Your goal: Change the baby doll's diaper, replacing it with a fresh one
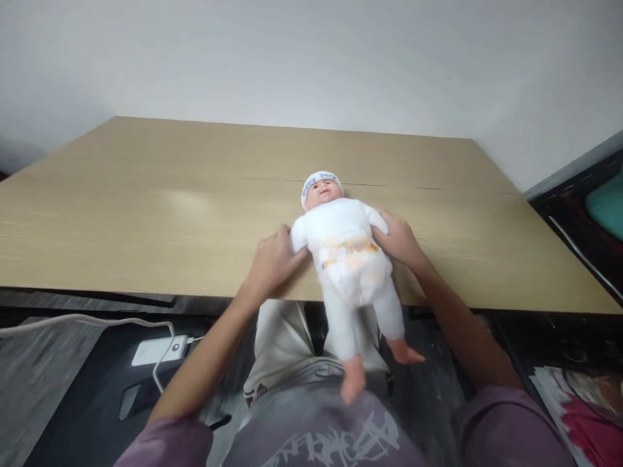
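Note:
A baby doll (pixel 341 220) lies face up over the front edge of the wooden table (pixel 195 162), its head pointing toward the back and its legs hanging past the edge above my lap. It has a white cloth body, a white headband (pixel 318 180) with blue lettering, and a white diaper (pixel 357 275) with an orange waistband. My left hand (pixel 276 256) is closed around the doll's arm on the left of the view. On the other side, my right hand (pixel 396 239) grips the other arm; its fingertips are partly hidden behind the doll.
A white power bank (pixel 158 350) with a cable and a dark phone (pixel 143 395) rest on a black surface at lower left. Papers and pink cloth (pixel 591 428) lie at lower right. A pale wall (pixel 311 65) stands behind the table.

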The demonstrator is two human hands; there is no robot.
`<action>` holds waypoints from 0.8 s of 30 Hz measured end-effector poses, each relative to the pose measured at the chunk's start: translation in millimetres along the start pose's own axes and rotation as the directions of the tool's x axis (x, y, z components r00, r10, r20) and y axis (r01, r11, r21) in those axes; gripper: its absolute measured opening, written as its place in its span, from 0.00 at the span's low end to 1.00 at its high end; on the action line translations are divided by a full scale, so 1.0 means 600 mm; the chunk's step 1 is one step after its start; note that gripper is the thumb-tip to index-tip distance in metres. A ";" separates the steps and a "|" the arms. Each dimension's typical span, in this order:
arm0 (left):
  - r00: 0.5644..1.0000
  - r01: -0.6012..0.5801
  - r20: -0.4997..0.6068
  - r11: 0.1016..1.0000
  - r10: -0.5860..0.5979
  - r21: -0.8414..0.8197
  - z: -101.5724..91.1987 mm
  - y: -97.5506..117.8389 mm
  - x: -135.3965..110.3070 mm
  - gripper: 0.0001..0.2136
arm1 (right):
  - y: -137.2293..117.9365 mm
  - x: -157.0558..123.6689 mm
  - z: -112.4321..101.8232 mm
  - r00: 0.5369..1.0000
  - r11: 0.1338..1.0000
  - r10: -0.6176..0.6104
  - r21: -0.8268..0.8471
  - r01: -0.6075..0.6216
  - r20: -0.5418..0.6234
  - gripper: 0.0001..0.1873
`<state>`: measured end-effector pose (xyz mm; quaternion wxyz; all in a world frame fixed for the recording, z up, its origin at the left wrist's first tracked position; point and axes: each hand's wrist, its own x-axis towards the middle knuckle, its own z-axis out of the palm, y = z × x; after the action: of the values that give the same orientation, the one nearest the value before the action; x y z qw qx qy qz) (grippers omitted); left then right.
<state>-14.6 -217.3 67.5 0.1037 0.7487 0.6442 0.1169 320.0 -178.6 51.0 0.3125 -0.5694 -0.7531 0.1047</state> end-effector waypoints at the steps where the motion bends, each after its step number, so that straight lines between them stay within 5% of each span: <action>1: 1.000 0.004 0.018 1.000 -0.004 -0.019 0.005 0.002 -0.046 0.25 | -0.009 -0.021 -0.012 0.999 0.999 -0.020 0.034 0.019 0.028 0.25; 5: 0.984 -0.176 0.016 0.981 0.178 -0.077 0.038 0.007 -0.245 0.26 | -0.049 -0.101 -0.072 0.970 0.980 -0.155 0.152 0.128 0.185 0.26; 8: 0.943 -0.322 0.042 0.938 0.330 -0.125 0.062 -0.001 -0.386 0.23 | -0.083 -0.165 -0.116 0.888 0.952 -0.278 0.230 0.203 0.367 0.27; 12: 0.945 -0.311 0.058 0.938 0.323 -0.153 0.085 -0.029 -0.526 0.24 | -0.132 -0.253 -0.129 0.787 0.933 -0.353 0.255 0.254 0.506 0.28; 15: 0.972 -0.170 0.126 0.964 0.198 -0.207 0.099 -0.044 -0.580 0.22 | -0.159 -0.306 -0.084 0.786 0.941 -0.334 0.234 0.245 0.520 0.29; 20: 0.947 0.102 0.321 0.953 -0.005 -0.286 0.109 -0.039 -0.590 0.21 | -0.144 -0.355 0.032 0.832 0.983 -0.159 0.166 0.082 0.532 0.30; 24: 0.972 0.091 0.233 0.970 -0.037 -0.224 0.106 -0.039 -0.591 0.22 | -0.100 -0.392 0.048 0.858 0.960 -0.113 0.277 -0.036 0.501 0.21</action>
<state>-67.6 -564.7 -14.7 0.2676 0.7185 0.6338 0.1022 292.2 -409.8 -23.3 0.1799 -0.4564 -0.7980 0.3500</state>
